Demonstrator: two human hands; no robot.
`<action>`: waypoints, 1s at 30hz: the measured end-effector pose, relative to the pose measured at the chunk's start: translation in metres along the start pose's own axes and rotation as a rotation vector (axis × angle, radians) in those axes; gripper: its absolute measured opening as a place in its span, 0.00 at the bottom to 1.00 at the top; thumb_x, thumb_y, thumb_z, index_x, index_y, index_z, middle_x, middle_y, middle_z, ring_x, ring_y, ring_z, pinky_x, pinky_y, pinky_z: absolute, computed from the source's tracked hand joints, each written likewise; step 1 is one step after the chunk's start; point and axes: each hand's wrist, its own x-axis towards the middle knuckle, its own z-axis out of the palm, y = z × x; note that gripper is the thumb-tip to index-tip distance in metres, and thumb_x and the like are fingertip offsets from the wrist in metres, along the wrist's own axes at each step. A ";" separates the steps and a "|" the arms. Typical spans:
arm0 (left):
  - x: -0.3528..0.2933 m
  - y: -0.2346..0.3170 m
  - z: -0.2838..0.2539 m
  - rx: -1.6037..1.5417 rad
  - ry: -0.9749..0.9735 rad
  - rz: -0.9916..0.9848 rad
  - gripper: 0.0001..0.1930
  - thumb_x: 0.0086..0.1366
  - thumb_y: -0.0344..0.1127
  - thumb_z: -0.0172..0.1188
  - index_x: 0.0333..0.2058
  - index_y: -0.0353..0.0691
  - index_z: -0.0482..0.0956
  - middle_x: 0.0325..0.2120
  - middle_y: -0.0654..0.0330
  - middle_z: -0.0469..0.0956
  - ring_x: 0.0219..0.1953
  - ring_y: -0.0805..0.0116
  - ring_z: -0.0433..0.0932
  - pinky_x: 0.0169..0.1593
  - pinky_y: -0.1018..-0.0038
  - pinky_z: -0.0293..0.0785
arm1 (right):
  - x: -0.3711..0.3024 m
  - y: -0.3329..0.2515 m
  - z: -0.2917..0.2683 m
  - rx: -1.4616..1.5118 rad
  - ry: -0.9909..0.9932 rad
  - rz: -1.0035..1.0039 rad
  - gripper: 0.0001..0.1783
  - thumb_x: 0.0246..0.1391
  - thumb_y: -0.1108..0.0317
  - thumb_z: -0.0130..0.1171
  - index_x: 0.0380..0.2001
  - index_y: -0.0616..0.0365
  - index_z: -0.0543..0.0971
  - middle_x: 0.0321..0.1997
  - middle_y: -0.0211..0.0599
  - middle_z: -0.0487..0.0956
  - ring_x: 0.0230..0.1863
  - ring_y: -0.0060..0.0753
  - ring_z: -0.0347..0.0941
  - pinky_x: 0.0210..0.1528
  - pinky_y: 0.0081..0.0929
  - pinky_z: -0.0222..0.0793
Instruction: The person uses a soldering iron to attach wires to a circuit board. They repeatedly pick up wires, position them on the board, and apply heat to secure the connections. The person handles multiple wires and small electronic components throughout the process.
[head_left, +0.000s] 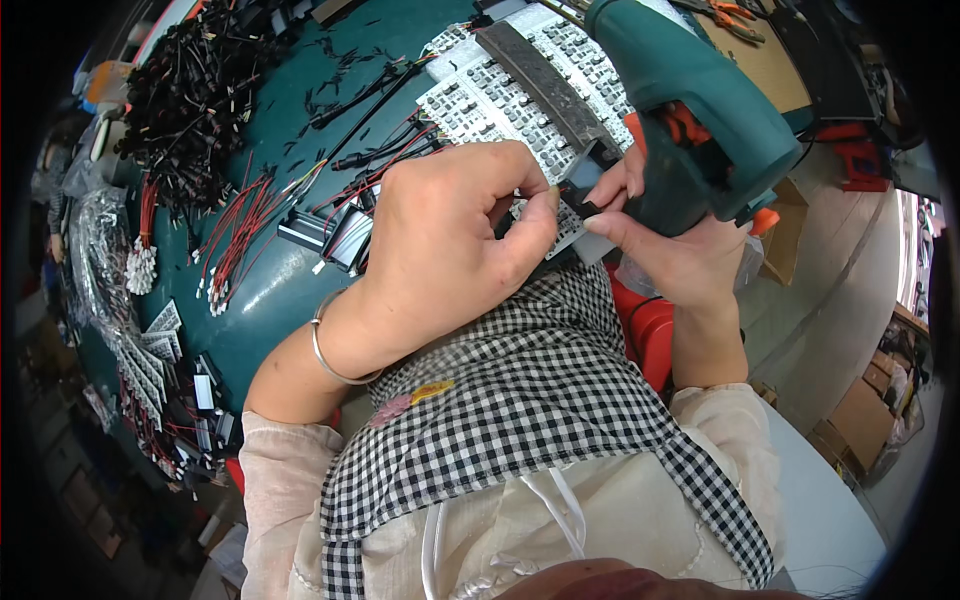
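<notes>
A dark green plastic power tool with an orange trigger [725,100] is the landmark. Just left of its handle, the right hand [685,255] pinches a small black part [590,207] between thumb and fingertips; whether that hand also touches the handle cannot be told.

The left hand [455,225], farther left of the tool, has thumb and forefinger drawn narrowly together beside that black part; what lies between them is too hidden to tell. A silver metal bangle [318,345] circles its wrist.

Left of the tool's upper body lie white panels of small circuit boards [465,115], with a dark grey flat bar [540,80] across them. Farther left of the tool, on the green tabletop [275,300], are red-and-black wires with white connectors [240,230] and, beyond them, a heap of black cables [200,90]. Orange-handled pliers [735,18] lie beyond the tool's body.
</notes>
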 end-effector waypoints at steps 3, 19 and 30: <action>-0.003 -0.002 0.008 -0.080 -0.007 0.011 0.12 0.55 0.27 0.64 0.38 0.33 0.74 0.26 0.63 0.73 0.18 0.83 0.62 0.21 0.84 0.60 | -0.002 -0.002 0.001 -0.028 -0.045 0.025 0.22 0.38 0.88 0.68 0.39 0.67 0.74 0.33 0.36 0.78 0.34 0.26 0.77 0.36 0.22 0.77; -0.003 -0.002 0.014 -0.131 -0.022 0.141 0.14 0.57 0.25 0.56 0.42 0.30 0.71 0.43 0.46 0.65 0.37 0.53 0.75 0.36 0.65 0.75 | -0.006 0.009 0.005 -0.157 -0.144 -0.078 0.27 0.43 0.86 0.63 0.48 0.66 0.68 0.34 0.36 0.77 0.36 0.25 0.76 0.41 0.24 0.74; -0.004 -0.007 0.024 -0.299 0.102 0.102 0.04 0.57 0.25 0.58 0.33 0.33 0.75 0.43 0.49 0.67 0.38 0.58 0.73 0.41 0.68 0.72 | -0.006 0.009 0.008 -0.240 -0.136 -0.157 0.21 0.44 0.78 0.68 0.44 0.64 0.77 0.41 0.36 0.80 0.40 0.26 0.78 0.43 0.22 0.74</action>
